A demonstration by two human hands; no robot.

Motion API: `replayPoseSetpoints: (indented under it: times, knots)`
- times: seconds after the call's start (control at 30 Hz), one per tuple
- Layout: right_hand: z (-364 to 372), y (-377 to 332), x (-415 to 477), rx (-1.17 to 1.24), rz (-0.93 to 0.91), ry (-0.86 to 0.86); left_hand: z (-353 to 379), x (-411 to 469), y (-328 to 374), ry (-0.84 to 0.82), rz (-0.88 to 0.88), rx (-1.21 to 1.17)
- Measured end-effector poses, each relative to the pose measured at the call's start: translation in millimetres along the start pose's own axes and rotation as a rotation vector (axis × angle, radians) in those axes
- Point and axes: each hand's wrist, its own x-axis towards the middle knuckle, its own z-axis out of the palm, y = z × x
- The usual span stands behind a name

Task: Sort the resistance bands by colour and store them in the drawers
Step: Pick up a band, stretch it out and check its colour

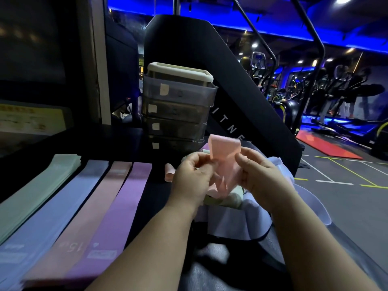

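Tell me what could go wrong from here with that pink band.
1. The pink band, pinched by the left hand and right hand, may land on the purple stack, right beside the pink stack in dim light.
2. The curled pink strip near the drawers could be overlooked.

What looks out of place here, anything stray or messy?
One pink band lies curled by itself near the foot of the drawer unit, apart from the four flat bands laid side by side. The top drawer also juts forward of the rest.
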Motion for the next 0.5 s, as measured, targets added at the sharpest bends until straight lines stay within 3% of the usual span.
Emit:
replayPoseSetpoints:
  times: [0.2,0.5]
  knots:
    - [-5.1,-1.2,-1.0,-0.108,-0.055,0.049,-2.4,3.8,-3.0,0.013,0.002,0.073]
    - [-26.9,-16.2,0.4,0.054,-0.165,0.191,-11.7,2.1,17.4,0.115,0.057,-0.058]
